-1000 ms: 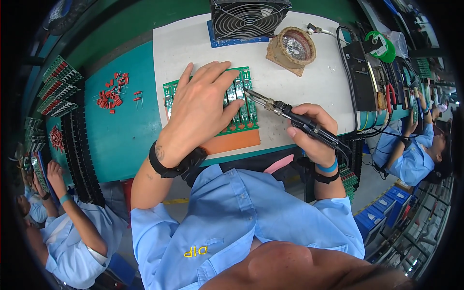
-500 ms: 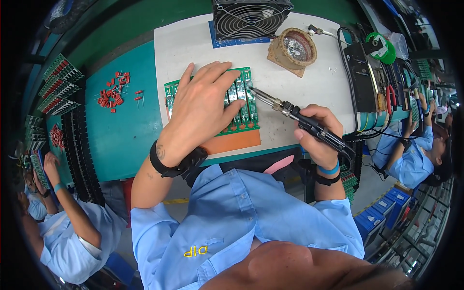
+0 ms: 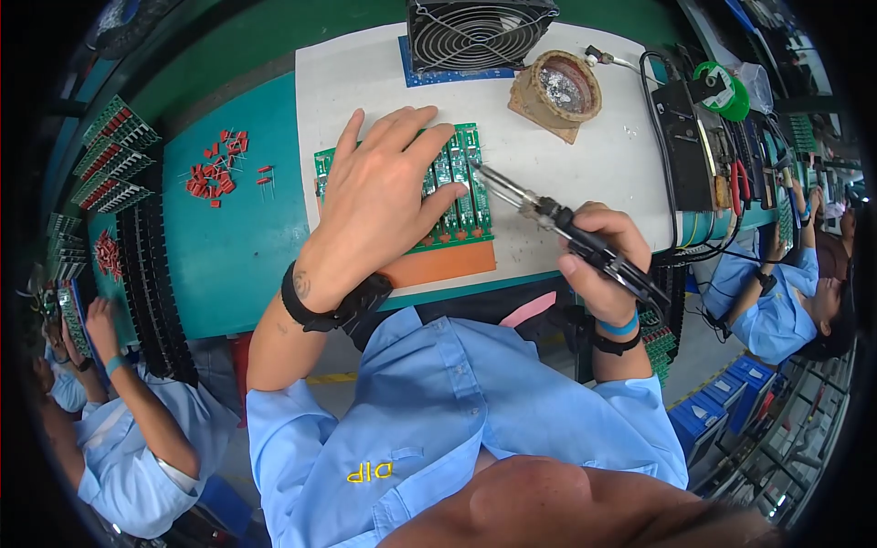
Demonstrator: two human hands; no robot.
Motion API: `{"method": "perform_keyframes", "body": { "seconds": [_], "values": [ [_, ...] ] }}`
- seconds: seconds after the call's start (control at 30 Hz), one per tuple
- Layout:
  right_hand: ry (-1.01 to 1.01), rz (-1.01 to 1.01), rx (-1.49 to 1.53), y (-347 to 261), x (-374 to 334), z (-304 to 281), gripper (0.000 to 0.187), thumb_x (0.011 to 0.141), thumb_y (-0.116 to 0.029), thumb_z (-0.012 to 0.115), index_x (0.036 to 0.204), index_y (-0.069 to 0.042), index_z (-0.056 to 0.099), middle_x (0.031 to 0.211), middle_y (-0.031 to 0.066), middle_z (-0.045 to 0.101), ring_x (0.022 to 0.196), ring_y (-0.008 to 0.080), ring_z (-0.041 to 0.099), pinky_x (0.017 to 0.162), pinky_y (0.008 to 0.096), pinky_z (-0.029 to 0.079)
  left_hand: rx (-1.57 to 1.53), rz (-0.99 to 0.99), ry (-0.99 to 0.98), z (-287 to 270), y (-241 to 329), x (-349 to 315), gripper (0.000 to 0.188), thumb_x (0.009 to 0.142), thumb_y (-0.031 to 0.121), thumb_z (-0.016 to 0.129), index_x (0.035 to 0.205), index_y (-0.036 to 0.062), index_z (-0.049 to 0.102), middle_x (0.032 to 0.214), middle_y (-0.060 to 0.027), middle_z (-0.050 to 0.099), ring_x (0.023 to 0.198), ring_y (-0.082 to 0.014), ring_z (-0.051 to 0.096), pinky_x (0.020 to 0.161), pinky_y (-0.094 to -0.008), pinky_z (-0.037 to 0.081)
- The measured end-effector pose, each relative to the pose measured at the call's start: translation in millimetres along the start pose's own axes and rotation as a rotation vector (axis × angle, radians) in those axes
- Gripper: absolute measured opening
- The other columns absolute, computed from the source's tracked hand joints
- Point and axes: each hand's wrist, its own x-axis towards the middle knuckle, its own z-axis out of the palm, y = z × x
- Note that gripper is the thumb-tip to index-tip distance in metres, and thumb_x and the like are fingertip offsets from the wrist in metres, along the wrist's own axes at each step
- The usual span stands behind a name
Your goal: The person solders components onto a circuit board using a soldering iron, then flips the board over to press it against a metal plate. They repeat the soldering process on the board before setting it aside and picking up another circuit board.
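My left hand [image 3: 384, 183] lies flat with its fingers spread over a green circuit board panel [image 3: 470, 187], covering much of its left part. The panel is made of several narrow strips side by side. An orange-brown sheet [image 3: 443, 265] shows under its near edge. My right hand [image 3: 605, 260] grips a black soldering iron [image 3: 598, 248] by its handle. The iron's metal tip points left at the panel's right-hand strip; whether it touches a joint is too small to tell.
A black fan [image 3: 480, 38] stands at the back, beside a round pot [image 3: 565, 87] of silvery metal. Red components [image 3: 217, 173] lie loose on the green mat [image 3: 219, 274] at left, near black racks [image 3: 146, 283]. Tools and cables [image 3: 671, 164] line the right. Co-workers sit on both sides.
The soldering iron has tilted slightly, and its tip has shifted a little along the right-hand strip. My left hand stays in place on the panel.
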Motion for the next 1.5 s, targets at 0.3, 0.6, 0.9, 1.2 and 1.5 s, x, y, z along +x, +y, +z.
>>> {"method": "perform_keyframes", "body": {
  "seconds": [0.3,0.6,0.9,1.2,1.5],
  "values": [
    [-0.057,0.195,-0.014,-5.0,8.8,14.8,0.039,0.085,0.000,0.082,0.120,0.004,0.065,0.105,0.0104,0.071,0.092,0.0133,0.067,0.086,0.0279,0.054,-0.013,-0.037,-0.051,-7.4,-8.0,-6.0,0.047,0.085,0.024,0.086,0.128,0.0082,0.073,0.141,-0.0137,0.067,0.134,-0.0330,0.061,0.122,-0.0575,0.037],
    [-0.075,0.191,-0.027,-4.7,14.3,16.7,0.040,0.085,0.001,0.081,0.121,0.004,0.064,0.104,0.0100,0.071,0.092,0.0129,0.067,0.085,0.0275,0.054,-0.011,-0.067,-0.051,-6.3,-5.6,-6.7,0.046,0.085,0.023,0.085,0.127,0.0090,0.074,0.140,-0.0135,0.068,0.134,-0.0327,0.061,0.123,-0.0565,0.037],
    [-0.111,0.159,-0.037,-8.5,15.6,16.5,0.041,0.085,0.002,0.083,0.122,0.003,0.067,0.108,0.0100,0.073,0.097,0.0135,0.069,0.087,0.0283,0.055,-0.025,-0.065,-0.038,-5.4,-7.7,-7.1,0.045,0.085,0.023,0.085,0.127,0.0093,0.074,0.140,-0.0141,0.068,0.134,-0.0330,0.061,0.122,-0.0573,0.038],
    [-0.087,0.234,-0.090,-22.2,16.9,23.0,0.041,0.084,0.002,0.081,0.122,0.004,0.066,0.103,0.0080,0.072,0.092,0.0120,0.068,0.084,0.0271,0.054,-0.025,-0.076,-0.042,-5.0,-6.7,-7.6,0.045,0.087,0.027,0.084,0.127,0.0103,0.074,0.140,-0.0148,0.068,0.134,-0.0340,0.061,0.121,-0.0584,0.039],
    [-0.024,0.155,-0.018,-21.0,8.6,22.5,0.041,0.084,0.002,0.082,0.122,0.004,0.065,0.103,0.0082,0.071,0.091,0.0118,0.067,0.082,0.0263,0.053,-0.040,-0.027,-0.019,-3.3,-14.8,-10.4,0.046,0.086,0.028,0.085,0.126,0.0090,0.074,0.140,-0.0157,0.067,0.133,-0.0352,0.061,0.120,-0.0587,0.039]
  ]
}}
